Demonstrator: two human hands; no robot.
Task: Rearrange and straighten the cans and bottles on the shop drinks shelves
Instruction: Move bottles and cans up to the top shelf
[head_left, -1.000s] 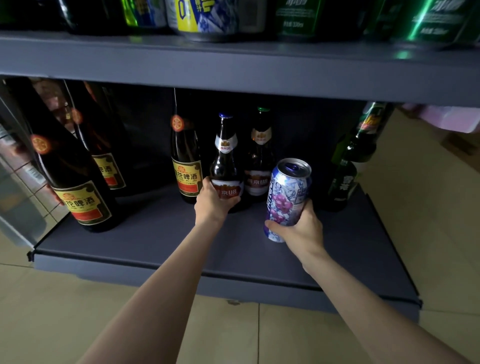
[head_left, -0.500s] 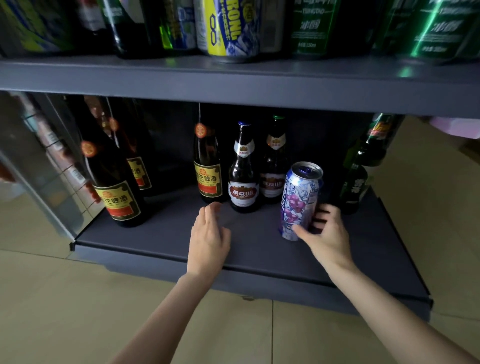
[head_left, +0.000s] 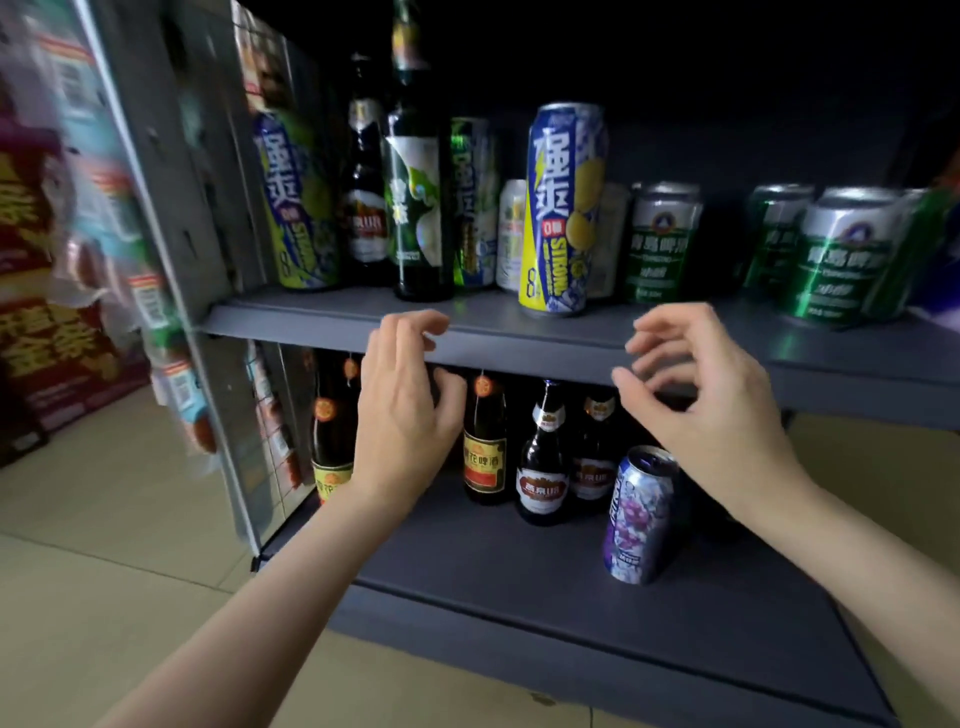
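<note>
Both hands hang in the air in front of the grey metal upper shelf (head_left: 519, 338), holding nothing. The left hand (head_left: 402, 410) has its fingers loosely curled just before the shelf's front lip; the right hand (head_left: 711, 400) has its fingers spread and bent, with thumb and forefinger apart.

On the upper shelf, near its front edge, stands a tall blue-and-yellow can (head_left: 563, 208) printed with large Chinese characters, "STRONG" and an "8". To its left stand a green glass bottle with a white-and-green label (head_left: 418, 208), a dark bottle with a red-and-white label (head_left: 366, 208) and, far left, another tall blue can with green fruit art (head_left: 296, 208), also marked "STRONG". To the right stands a group of short green-and-silver cans (head_left: 662, 244) with Chinese writing too blurred to read.

On the grey lower shelf (head_left: 519, 571) a purple-and-silver can with grape pictures (head_left: 639, 514) stands upright near the front, below the right hand. Behind it, on the left, are two dark beer bottles with red-and-white labels (head_left: 543, 467) and a brown bottle with a yellow-and-red label (head_left: 484, 447).
</note>
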